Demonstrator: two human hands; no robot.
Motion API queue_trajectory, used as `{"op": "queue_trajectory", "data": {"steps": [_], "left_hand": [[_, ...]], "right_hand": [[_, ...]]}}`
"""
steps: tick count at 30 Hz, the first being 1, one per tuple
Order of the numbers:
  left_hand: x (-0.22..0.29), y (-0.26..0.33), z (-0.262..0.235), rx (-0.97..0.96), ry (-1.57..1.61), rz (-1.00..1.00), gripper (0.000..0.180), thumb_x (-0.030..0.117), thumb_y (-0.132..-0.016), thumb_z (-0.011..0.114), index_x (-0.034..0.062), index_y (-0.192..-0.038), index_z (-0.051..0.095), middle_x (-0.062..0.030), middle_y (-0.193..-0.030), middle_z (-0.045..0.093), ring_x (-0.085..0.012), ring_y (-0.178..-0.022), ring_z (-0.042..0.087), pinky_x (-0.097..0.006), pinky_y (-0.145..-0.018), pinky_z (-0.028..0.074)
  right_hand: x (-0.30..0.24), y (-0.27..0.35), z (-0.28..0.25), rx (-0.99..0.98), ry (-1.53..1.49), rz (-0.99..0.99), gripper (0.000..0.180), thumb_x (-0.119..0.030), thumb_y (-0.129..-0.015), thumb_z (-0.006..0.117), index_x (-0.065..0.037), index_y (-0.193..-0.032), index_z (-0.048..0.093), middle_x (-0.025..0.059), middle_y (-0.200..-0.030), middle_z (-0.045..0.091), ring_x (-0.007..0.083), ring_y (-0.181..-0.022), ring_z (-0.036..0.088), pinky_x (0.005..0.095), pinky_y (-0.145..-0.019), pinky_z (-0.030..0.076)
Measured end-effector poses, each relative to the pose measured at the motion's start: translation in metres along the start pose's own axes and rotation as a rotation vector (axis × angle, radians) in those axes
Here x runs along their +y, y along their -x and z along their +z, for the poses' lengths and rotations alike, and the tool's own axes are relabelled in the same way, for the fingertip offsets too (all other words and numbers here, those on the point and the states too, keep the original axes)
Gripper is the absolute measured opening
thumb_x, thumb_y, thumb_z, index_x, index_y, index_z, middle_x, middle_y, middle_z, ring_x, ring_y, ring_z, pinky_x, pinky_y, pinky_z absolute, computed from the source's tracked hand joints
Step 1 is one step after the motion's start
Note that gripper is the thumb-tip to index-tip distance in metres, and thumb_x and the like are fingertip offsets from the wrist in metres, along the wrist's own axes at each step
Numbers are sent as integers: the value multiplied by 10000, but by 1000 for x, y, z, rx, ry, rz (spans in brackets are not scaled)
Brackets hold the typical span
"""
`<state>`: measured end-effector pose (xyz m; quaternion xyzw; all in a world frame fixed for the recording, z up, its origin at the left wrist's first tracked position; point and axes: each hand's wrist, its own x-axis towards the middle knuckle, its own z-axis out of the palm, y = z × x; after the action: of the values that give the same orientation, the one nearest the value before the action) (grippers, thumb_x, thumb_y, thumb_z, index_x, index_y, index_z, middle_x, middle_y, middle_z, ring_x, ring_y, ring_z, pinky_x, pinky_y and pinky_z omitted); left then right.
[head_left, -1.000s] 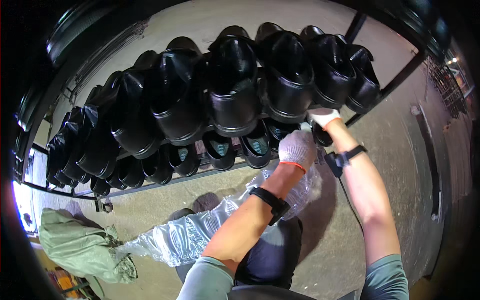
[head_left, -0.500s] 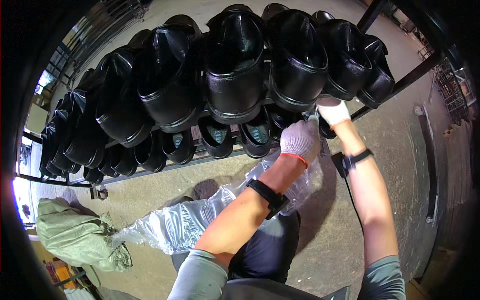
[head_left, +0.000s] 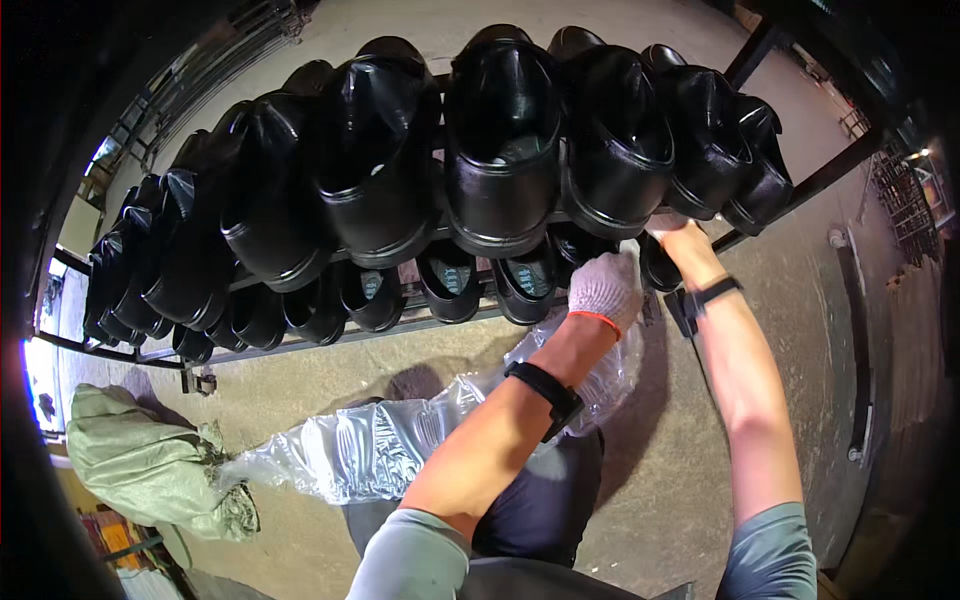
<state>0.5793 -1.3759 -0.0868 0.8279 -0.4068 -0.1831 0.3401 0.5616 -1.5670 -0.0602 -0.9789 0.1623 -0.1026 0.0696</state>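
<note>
My left hand (head_left: 606,283), in a pale knit glove with an orange cuff, is at the right part of the lower row of shoes. Its fingers are curled closed, and what they hold is hidden. Close by on its right, my right hand (head_left: 678,228) reaches in beneath the upper row, its fingers hidden there. A black lower shoe (head_left: 659,266) shows between and below the two hands. Another black lower shoe (head_left: 526,285) with a grey-green insole sits left of my left hand. Crumpled clear plastic (head_left: 390,440) lies across my lap, running under my left forearm.
Black shoes (head_left: 505,205) stand heel toward me along the upper tier of a dark metal rack (head_left: 800,190). A green woven sack (head_left: 135,465) lies on the floor at left, beside the plastic's end. Metal racks (head_left: 910,200) stand at the far right.
The rack and shoes appear slightly lower and farther right in the picture. My right hand has gone deeper under the upper shoes, so less of its glove shows. My left hand stays closed.
</note>
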Motion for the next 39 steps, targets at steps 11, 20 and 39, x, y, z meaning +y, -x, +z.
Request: {"op": "queue_trajectory", "data": {"steps": [11,20,39], "left_hand": [[-22,80,-66,58,399,501,601,217,-949,882,2,-1413,567,-204,-1082,756,-362,-933,761,-479,-866,610],[-52,127,-93,295,579,296,59,-33,-974,711,19,-967,737,-162,-891,694,-219,-736,692,-362,-686,562],[-75,54,-47,260,-119,-129,311,325,-1097,561,46,-1234,582,-318,-873,770,-521,-803,768,-633,-705,598]], "right_hand": [[-84,160,-77,251,-542,-17,498,88,-773,771,-33,-1255,752,144,-1162,769,306,-1046,763,388,-949,609],[-41,178,-113,-39,-853,349,221,-33,-931,650,-18,-1053,834,159,-1070,853,280,-946,842,409,-852,683],[-139,-10,16,-236,-411,-145,600,-509,-1140,428,-143,-1589,586,135,-1690,567,348,-1563,479,553,-1350,306]]}}
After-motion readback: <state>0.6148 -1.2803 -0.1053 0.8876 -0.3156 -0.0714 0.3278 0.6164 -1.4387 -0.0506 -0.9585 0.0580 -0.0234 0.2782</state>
